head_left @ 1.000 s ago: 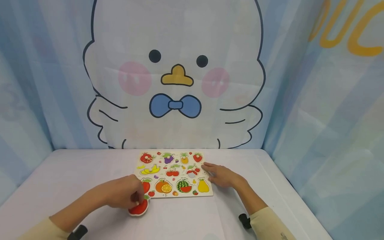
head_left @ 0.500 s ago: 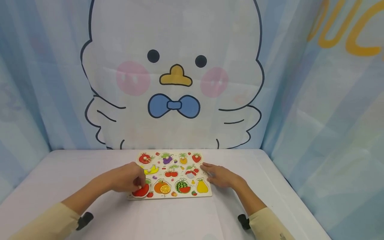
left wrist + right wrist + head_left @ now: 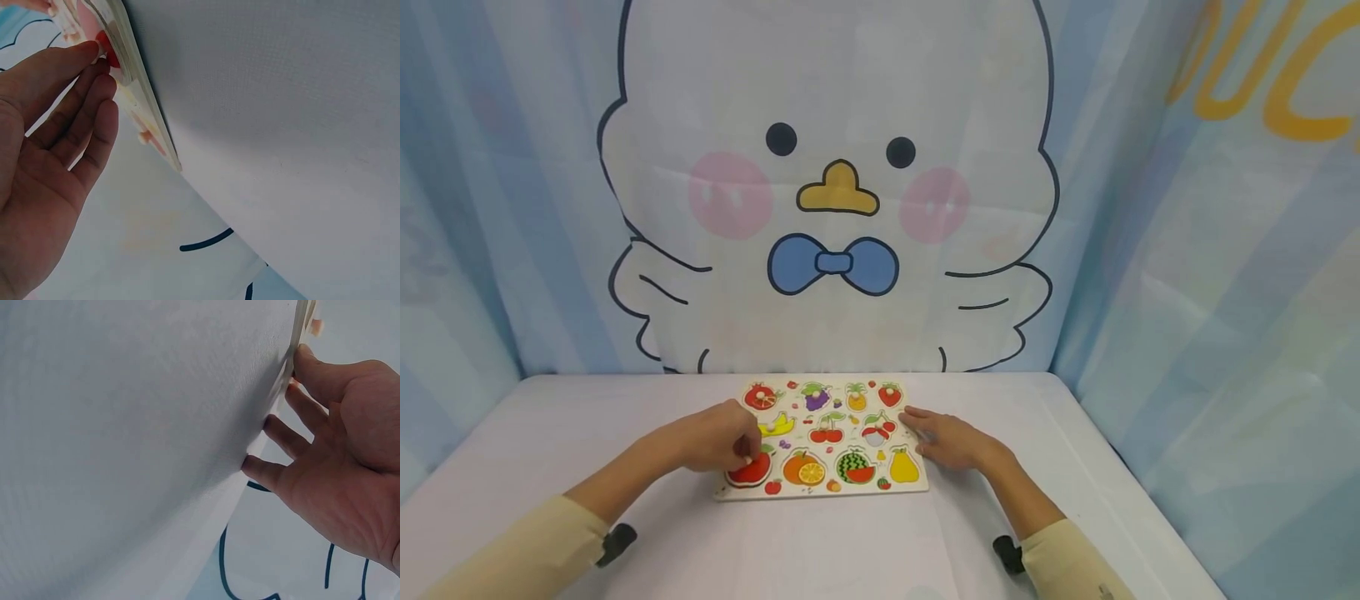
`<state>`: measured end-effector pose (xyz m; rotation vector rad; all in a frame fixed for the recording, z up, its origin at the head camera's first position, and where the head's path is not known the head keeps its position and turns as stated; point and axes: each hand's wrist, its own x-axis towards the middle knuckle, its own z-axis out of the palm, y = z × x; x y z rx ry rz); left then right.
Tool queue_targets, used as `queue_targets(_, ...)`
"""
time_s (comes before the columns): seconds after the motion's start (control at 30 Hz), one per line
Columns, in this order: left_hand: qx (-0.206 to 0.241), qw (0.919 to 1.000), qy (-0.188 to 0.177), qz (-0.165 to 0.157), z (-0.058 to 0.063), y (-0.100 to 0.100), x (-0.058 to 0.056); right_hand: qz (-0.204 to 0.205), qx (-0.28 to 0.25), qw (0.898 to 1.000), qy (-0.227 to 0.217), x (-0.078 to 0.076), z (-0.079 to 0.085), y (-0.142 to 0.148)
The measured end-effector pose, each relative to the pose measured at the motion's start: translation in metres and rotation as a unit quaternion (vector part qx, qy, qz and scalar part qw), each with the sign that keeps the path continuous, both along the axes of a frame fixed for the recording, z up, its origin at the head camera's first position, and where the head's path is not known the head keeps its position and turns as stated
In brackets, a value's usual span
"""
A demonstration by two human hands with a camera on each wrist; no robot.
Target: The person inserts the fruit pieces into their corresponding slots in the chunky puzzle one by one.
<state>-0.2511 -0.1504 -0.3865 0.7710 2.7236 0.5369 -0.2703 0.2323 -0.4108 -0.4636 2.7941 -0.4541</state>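
A white puzzle board (image 3: 861,488) with several fruit pieces lies at the back of the table. My left hand (image 3: 718,437) pinches the small knob of a red apple piece (image 3: 749,472) over the board's front left corner. In the left wrist view, thumb and fingertips meet on a red knob (image 3: 109,50), and the piece lies flat against the board's face. Whether it sits fully in its recess cannot be told. At the board's right edge rests my right hand (image 3: 953,440), fingers fairly straight. The right wrist view shows its thumb (image 3: 306,362) against that edge and other fingertips on the tablecloth.
Other pieces sit in the board, among them an orange (image 3: 803,468), a watermelon (image 3: 855,467) and a pear (image 3: 904,465). A curtain (image 3: 850,317) with a cartoon bird hangs behind the white table (image 3: 835,550). More curtain stands at both sides.
My left hand has carried the apple piece from the tablecloth in front of the board up onto its front left corner. The right hand has stayed at the right edge.
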Motion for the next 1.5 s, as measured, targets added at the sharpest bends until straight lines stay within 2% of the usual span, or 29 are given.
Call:
queue_targets(0.8, 0.015, 0.9997, -0.014, 0.012, -0.004, -0.002, 0.007, 0.0, 0.004, 1.0, 0.001, 0.0, 0.002, -0.002)
queue_targets(1.27, 0.016, 0.9996, 0.011, 0.021, -0.011, -0.002, 0.017, -0.002, 0.009, 1.0, 0.0, 0.001, 0.002, -0.002)
queue_targets(1.5, 0.006, 0.9988, 0.04, 0.026, -0.018, -0.002, 0.022, -0.005, 0.013, 1.0, 0.004, 0.002, 0.001, -0.003)
